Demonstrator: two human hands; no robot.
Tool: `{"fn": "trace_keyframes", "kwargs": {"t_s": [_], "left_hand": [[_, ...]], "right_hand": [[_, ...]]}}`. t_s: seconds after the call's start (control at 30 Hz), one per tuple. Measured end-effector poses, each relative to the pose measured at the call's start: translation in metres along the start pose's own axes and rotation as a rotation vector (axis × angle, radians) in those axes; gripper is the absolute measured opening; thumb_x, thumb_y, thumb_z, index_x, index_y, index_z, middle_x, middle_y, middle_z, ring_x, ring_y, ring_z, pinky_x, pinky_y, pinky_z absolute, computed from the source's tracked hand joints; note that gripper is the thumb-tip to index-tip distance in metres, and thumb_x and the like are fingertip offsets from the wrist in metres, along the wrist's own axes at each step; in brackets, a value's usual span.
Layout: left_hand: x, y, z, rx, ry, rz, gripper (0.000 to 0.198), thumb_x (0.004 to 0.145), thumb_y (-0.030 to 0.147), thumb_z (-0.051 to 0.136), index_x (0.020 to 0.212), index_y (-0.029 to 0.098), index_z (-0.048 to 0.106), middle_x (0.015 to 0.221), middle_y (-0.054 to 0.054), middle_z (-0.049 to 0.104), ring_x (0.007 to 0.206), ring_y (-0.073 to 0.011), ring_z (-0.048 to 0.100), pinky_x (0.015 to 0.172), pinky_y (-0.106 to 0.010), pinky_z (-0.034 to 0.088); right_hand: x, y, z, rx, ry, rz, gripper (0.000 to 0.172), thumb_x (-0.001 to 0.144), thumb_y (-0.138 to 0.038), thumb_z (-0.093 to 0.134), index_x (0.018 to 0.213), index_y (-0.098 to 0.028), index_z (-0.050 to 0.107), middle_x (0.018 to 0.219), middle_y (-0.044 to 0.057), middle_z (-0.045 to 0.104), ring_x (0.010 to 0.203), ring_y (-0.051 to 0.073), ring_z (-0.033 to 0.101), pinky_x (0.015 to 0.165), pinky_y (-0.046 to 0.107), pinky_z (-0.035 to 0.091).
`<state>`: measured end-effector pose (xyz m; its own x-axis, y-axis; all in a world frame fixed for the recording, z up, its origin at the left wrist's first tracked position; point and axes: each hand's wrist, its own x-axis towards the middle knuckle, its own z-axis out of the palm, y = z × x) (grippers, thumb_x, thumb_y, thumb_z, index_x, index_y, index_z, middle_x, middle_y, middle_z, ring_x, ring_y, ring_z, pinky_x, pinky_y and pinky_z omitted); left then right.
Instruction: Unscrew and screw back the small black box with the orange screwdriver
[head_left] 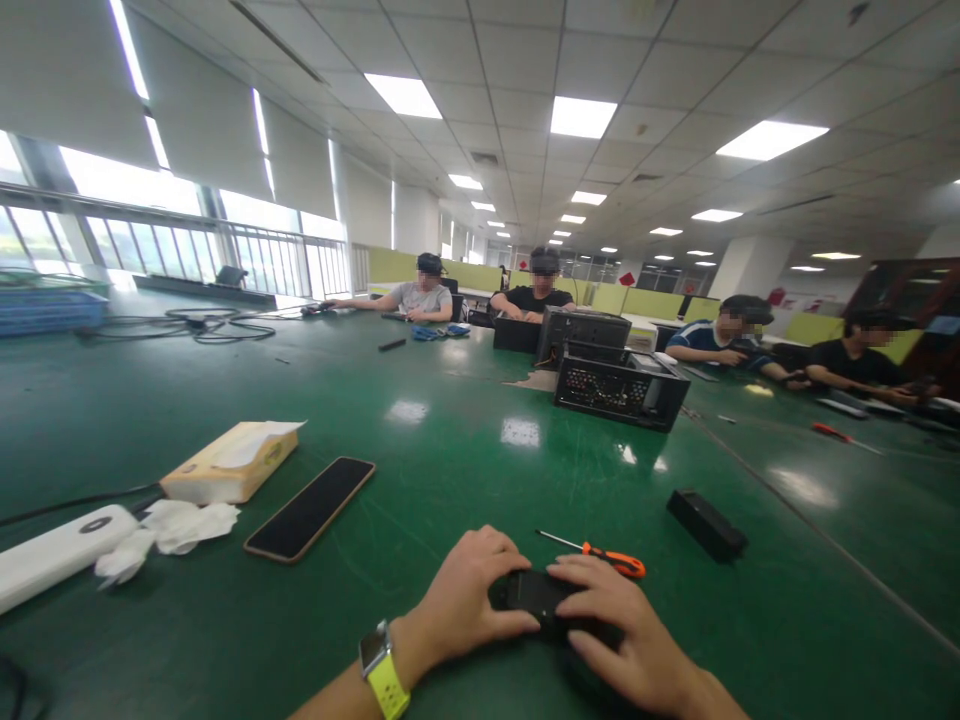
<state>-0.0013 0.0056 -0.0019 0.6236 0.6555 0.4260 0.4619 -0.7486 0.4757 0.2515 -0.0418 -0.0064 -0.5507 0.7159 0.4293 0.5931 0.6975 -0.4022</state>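
A small black box-shaped device (534,594) lies low over the green table between my hands; its exact kind does not show. My left hand (476,585), with a yellow-strapped watch (384,668) at the wrist, grips its left end between thumb and fingers. From the right, my right hand (622,625) holds the other end, fingers on top and partly covering it. Just beyond the right hand rests a screwdriver (611,559) with an orange and black handle, its shaft pointing left. Farther right is a black rectangular block (706,523).
On the left are a phone (311,508), a tissue pack (232,462), crumpled tissues (180,525) and a white device (64,550). Black computer cases (622,385) stand ahead on the green table (442,460). Several people sit at the far side. Another screwdriver (832,432) lies far right.
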Motion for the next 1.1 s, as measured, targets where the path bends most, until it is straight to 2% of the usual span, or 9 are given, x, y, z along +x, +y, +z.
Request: {"fn": "trace_keyframes", "kwargs": {"t_s": [0.1, 0.27, 0.37, 0.5, 0.67, 0.8, 0.9, 1.0, 1.1], "left_hand": [[0.000, 0.002, 0.000, -0.011, -0.001, -0.021, 0.042, 0.071, 0.041, 0.085, 0.104, 0.021, 0.070, 0.101, -0.006, 0.067, 0.094, -0.0264, 0.058, 0.083, -0.036, 0.044], [0.001, 0.004, -0.002, -0.038, 0.010, -0.044, 0.037, 0.070, 0.034, 0.085, 0.099, 0.020, 0.069, 0.098, -0.005, 0.066, 0.092, -0.0251, 0.058, 0.083, -0.035, 0.044], [0.000, 0.004, -0.001, -0.047, 0.014, -0.047, 0.037, 0.070, 0.035, 0.085, 0.100, 0.020, 0.069, 0.099, -0.005, 0.066, 0.092, -0.0250, 0.058, 0.083, -0.035, 0.045], [-0.002, 0.004, -0.001, -0.044, 0.008, -0.058, 0.036, 0.070, 0.034, 0.084, 0.100, 0.020, 0.069, 0.099, -0.005, 0.066, 0.092, -0.0246, 0.058, 0.082, -0.035, 0.045], [-0.001, 0.005, -0.002, -0.040, 0.000, -0.064, 0.037, 0.070, 0.035, 0.084, 0.101, 0.020, 0.069, 0.099, -0.005, 0.066, 0.092, -0.0247, 0.058, 0.083, -0.036, 0.046], [0.000, 0.006, -0.002, -0.034, -0.002, -0.062, 0.036, 0.070, 0.034, 0.084, 0.099, 0.020, 0.069, 0.098, -0.005, 0.066, 0.091, -0.0249, 0.058, 0.082, -0.036, 0.046], [0.000, 0.005, -0.001, -0.023, 0.009, -0.062, 0.035, 0.069, 0.032, 0.083, 0.098, 0.020, 0.068, 0.097, -0.004, 0.066, 0.090, -0.0247, 0.058, 0.081, -0.035, 0.045], [0.000, 0.004, 0.000, -0.012, 0.022, -0.063, 0.033, 0.069, 0.031, 0.081, 0.097, 0.020, 0.068, 0.096, -0.004, 0.066, 0.089, -0.0246, 0.058, 0.081, -0.035, 0.045], [0.000, 0.004, 0.000, -0.004, 0.032, -0.062, 0.034, 0.068, 0.032, 0.081, 0.097, 0.020, 0.067, 0.095, -0.004, 0.065, 0.089, -0.0245, 0.058, 0.081, -0.034, 0.045]], "right_hand": [[-0.006, 0.019, -0.013, -0.042, 0.091, 0.180, 0.024, 0.090, -0.034, 0.059, 0.108, -0.025, 0.070, 0.133, 0.011, 0.062, 0.125, 0.031, 0.054, 0.106, 0.051, 0.042], [-0.021, 0.070, -0.027, -0.192, 0.135, 0.453, 0.043, 0.091, -0.043, 0.054, 0.126, -0.019, 0.064, 0.139, 0.014, 0.057, 0.132, 0.031, 0.048, 0.112, 0.053, 0.035], [-0.033, 0.102, -0.028, -0.182, 0.250, 0.601, 0.053, 0.090, -0.048, 0.051, 0.129, -0.014, 0.060, 0.139, 0.015, 0.057, 0.131, 0.030, 0.050, 0.114, 0.048, 0.035], [-0.043, 0.132, -0.034, -0.190, 0.370, 0.715, 0.067, 0.086, -0.058, 0.049, 0.132, -0.010, 0.055, 0.142, 0.019, 0.052, 0.134, 0.032, 0.046, 0.115, 0.048, 0.032], [-0.047, 0.150, -0.046, -0.208, 0.442, 0.808, 0.072, 0.085, -0.062, 0.044, 0.134, -0.009, 0.050, 0.145, 0.021, 0.048, 0.137, 0.035, 0.042, 0.115, 0.051, 0.029], [-0.046, 0.151, -0.048, -0.211, 0.429, 0.838, 0.072, 0.080, -0.065, 0.049, 0.125, -0.009, 0.059, 0.144, 0.022, 0.048, 0.139, 0.041, 0.035, 0.115, 0.056, 0.025], [-0.042, 0.135, -0.046, -0.161, 0.352, 0.778, 0.062, 0.082, -0.063, 0.051, 0.122, -0.018, 0.064, 0.140, 0.014, 0.056, 0.137, 0.035, 0.042, 0.115, 0.053, 0.029], [-0.036, 0.104, -0.041, -0.031, 0.134, 0.611, 0.065, 0.082, -0.060, 0.058, 0.134, -0.022, 0.058, 0.144, 0.011, 0.054, 0.134, 0.031, 0.047, 0.113, 0.049, 0.034], [-0.029, 0.073, -0.035, 0.030, -0.096, 0.448, 0.089, 0.069, -0.060, 0.075, 0.145, -0.023, 0.047, 0.154, 0.013, 0.040, 0.141, 0.036, 0.035, 0.115, 0.054, 0.029]]}}
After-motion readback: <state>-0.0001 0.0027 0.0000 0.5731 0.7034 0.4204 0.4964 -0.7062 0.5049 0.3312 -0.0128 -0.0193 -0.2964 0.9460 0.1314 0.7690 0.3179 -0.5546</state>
